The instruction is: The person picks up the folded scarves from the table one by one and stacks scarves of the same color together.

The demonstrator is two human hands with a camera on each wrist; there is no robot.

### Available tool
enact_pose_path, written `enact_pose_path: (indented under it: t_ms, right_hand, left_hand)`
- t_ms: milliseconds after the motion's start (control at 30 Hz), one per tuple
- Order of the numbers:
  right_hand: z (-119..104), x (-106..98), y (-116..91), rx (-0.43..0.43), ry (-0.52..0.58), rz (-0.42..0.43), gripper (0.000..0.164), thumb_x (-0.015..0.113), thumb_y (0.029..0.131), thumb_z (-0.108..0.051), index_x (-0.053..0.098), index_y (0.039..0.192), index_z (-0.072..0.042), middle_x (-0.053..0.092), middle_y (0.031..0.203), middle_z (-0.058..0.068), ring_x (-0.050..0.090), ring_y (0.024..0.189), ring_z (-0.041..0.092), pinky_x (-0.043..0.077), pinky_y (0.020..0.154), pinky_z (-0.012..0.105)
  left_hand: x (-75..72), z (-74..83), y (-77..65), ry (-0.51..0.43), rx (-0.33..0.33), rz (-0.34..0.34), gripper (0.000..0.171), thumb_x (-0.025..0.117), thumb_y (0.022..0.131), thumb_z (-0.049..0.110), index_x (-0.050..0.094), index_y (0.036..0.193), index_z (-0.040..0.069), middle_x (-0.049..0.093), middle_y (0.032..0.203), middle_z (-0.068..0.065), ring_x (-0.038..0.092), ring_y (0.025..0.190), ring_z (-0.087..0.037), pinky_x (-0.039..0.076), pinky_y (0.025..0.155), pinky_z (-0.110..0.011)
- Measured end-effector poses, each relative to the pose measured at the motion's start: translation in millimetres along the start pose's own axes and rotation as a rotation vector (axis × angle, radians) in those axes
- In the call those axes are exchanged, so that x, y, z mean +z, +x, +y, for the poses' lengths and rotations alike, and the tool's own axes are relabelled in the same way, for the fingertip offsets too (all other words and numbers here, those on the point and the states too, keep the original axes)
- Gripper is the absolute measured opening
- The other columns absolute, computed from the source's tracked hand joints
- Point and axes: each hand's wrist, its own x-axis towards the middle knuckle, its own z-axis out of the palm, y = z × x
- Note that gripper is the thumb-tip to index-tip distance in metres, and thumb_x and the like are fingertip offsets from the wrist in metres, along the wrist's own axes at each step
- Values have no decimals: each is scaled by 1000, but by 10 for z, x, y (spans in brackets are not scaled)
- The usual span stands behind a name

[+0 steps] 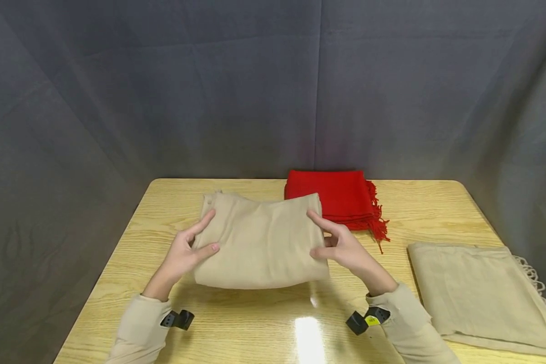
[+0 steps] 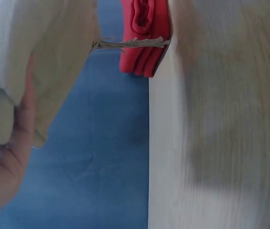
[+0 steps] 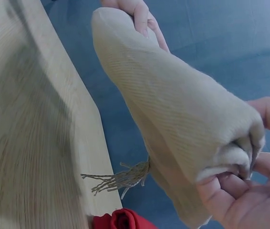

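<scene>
Tabletop (image 1: 236, 328): bare wood at 6 and 9 o'clock; far edge at 12
Resting beige cloth (image 1: 482, 293): 4 o'clock, well apart
Held beige cloth (image 1: 259, 242): raised, centre; likely light, soft, floppy; best taken at both ends, layers together
Red cloth (image 1: 327, 194): 2 o'clock, near; less room there
Grip: left hand (image 1: 184, 253) at 9, right hand (image 1: 346, 245) at 3, both gripping
Fringe (image 3: 125, 180): dangling; may snag

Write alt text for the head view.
Two hands hold a folded beige cloth above a wooden table. Beyond it, at the table's far edge, lies a folded red fringed cloth; a second beige cloth, also folded, lies at right.
</scene>
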Motion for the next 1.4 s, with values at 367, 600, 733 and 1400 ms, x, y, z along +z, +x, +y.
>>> enact_pose_path:
  t_ms: [367, 600, 733, 1400]
  right_hand:
    - [42, -49, -112, 10, -30, 0, 75, 61, 76, 8, 29, 142, -5, 25, 147, 11, 36, 47, 8, 43, 56, 21]
    - [89, -92, -208, -7, -35, -1, 75, 62, 76, 8, 29, 142, -4, 22, 147, 15, 38, 47, 8, 44, 56, 21]
    - [119, -113, -259, -21, -45, -2, 75, 62, 75, 9, 29, 141, -3, 22, 147, 18, 40, 48, 8, 44, 55, 21]
    - [164, -211, -426, -16, -64, -22, 76, 64, 77, 6, 25, 142, -1, 18, 147, 20, 42, 51, 7, 45, 55, 22]
  left_hand:
    - [110, -34, -40, 28, 84, -11, 68, 62, 79, -9, 30, 139, -3, 43, 129, -29, 57, 100, -8, 48, 80, -24]
    - [182, -63, -50, 39, 149, -39, 67, 62, 79, -11, 30, 138, -6, 38, 134, -27, 54, 106, -7, 44, 86, -21]
    - [218, -88, -49, 19, 168, -73, 67, 61, 79, -11, 29, 138, -7, 34, 136, -27, 54, 106, -9, 45, 85, -23]
    - [372, -130, -72, 19, 183, -125, 66, 60, 81, -9, 28, 138, -7, 26, 141, -26, 52, 109, -13, 44, 87, -22]
